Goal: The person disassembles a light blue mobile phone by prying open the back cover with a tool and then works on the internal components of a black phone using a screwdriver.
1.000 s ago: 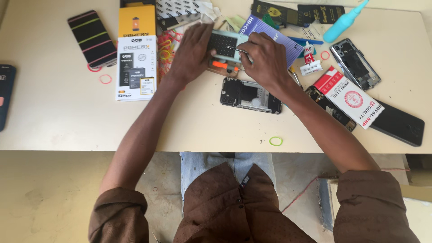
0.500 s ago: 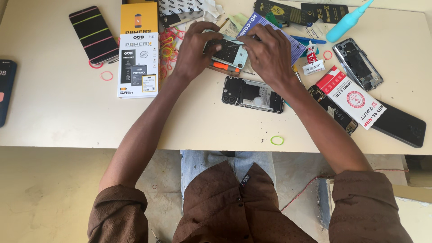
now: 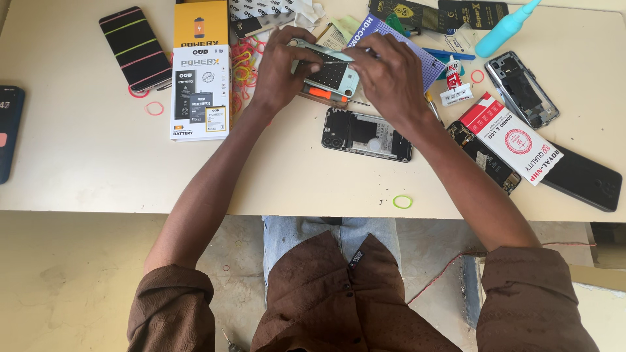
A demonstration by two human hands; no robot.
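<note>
An opened phone with a pale green frame [image 3: 334, 72] is held above the white table [image 3: 98, 176] between both hands. My left hand [image 3: 282, 68] grips its left end, thumb on top. My right hand [image 3: 391, 78] covers its right end and pinches a thin tool at the phone's upper edge. An orange-handled screwdriver [image 3: 328, 95] lies just under the phone. A black phone back shell [image 3: 366, 134] lies on the table in front of my hands.
Battery boxes, white [image 3: 199, 91] and yellow [image 3: 201, 23], lie left of my hands beside a pile of coloured rubber bands [image 3: 241, 65]. A striped phone [image 3: 135, 47] sits far left. A red-and-white box [image 3: 514, 138], phone frames [image 3: 521, 88] and a teal bottle [image 3: 505, 27] lie right.
Both hands have kept hold of the opened phone, shifting slightly over it. My right hand has moved up to the phone's top right edge with the thin tool.
</note>
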